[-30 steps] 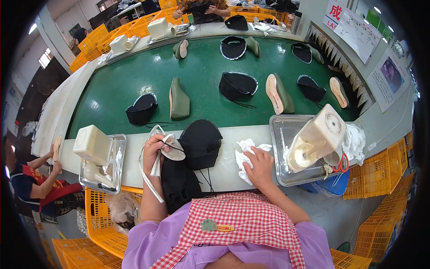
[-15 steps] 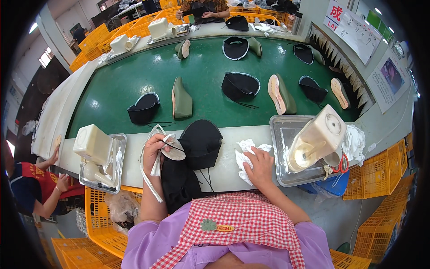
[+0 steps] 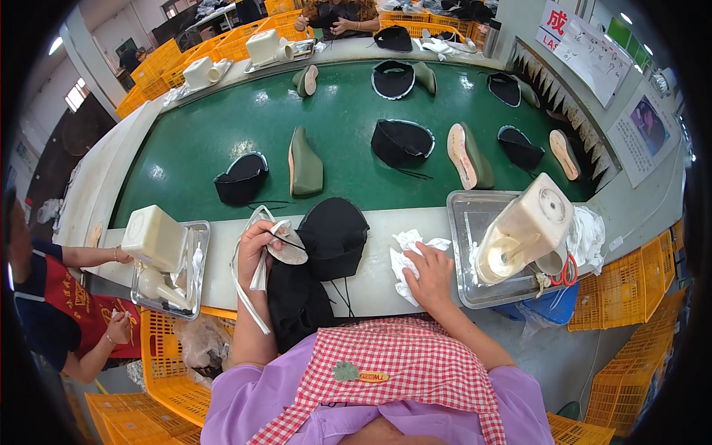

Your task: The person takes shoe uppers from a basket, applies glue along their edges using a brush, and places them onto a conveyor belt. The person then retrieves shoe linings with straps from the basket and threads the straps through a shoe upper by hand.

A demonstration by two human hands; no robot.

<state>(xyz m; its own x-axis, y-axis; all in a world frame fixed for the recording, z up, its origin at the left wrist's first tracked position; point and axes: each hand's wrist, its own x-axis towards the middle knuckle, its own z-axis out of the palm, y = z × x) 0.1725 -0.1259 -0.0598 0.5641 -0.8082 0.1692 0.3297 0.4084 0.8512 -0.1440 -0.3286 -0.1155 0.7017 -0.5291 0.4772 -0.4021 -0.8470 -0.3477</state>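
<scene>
My left hand (image 3: 256,243) is closed round a pale, flat shoe piece with long white straps (image 3: 288,252), and a thin black cord runs by its fingers. Beside it on the white ledge stands a black fabric shoe upper (image 3: 334,230), laces trailing toward me. More black fabric (image 3: 297,304) lies under my left wrist. On the right, my right hand (image 3: 432,274) rests with curled fingers on a crumpled white cloth (image 3: 408,256); the fingertips press into it.
A metal tray (image 3: 471,215) with a cream glue container (image 3: 530,222) and red scissors (image 3: 567,271) sits right; another tray (image 3: 196,274) is left. The green belt (image 3: 200,178) carries green shoe lasts (image 3: 308,165) and black uppers. A co-worker (image 3: 59,289) stands left.
Lasts and uppers on the belt have shifted slightly right. The co-worker at left has leaned in, one hand reaching to the left container. My hands stay in place.
</scene>
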